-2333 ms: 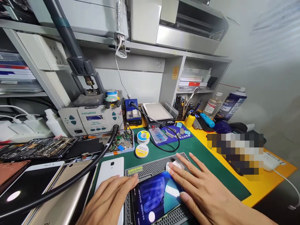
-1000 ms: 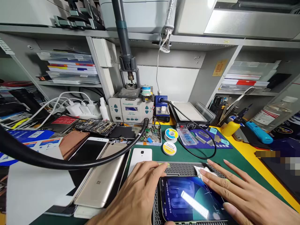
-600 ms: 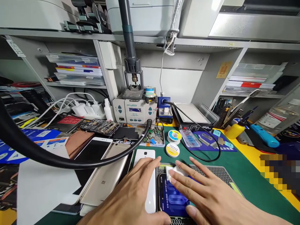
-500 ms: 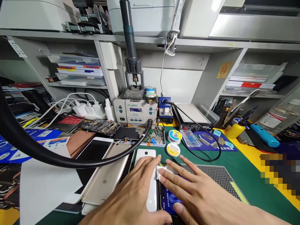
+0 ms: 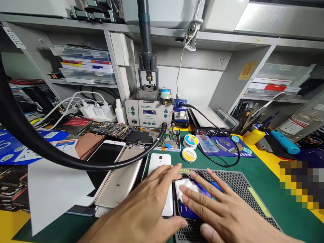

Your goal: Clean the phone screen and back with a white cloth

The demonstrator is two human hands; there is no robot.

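A smartphone (image 5: 182, 211) with a lit blue screen lies on a grey honeycomb mat (image 5: 182, 233). A crumpled white wipe (image 5: 181, 187) rests on the left part of its screen. My right hand (image 5: 217, 212) is over the phone, fingers spread, some fingertips pressing on the wipe; it hides much of the screen. My left hand (image 5: 141, 206) lies just left of the phone, across a white phone (image 5: 160, 160). Its thumb stands apart from the fingers, near the lit phone's lower left corner. It grasps nothing that I can see.
A thick black cable (image 5: 116, 166) loops across the left foreground. Gold and white phones (image 5: 118, 179) and a white sheet (image 5: 55, 192) lie left. Behind stand a soldering station (image 5: 149, 113), circuit boards (image 5: 111, 129) and solder reels (image 5: 189, 154). A yellow bottle (image 5: 254, 136) stands right.
My right hand has slid to the right over the phone, leaving more of the wipe exposed. My left hand stays beside the phone. The whole view has shifted slightly.
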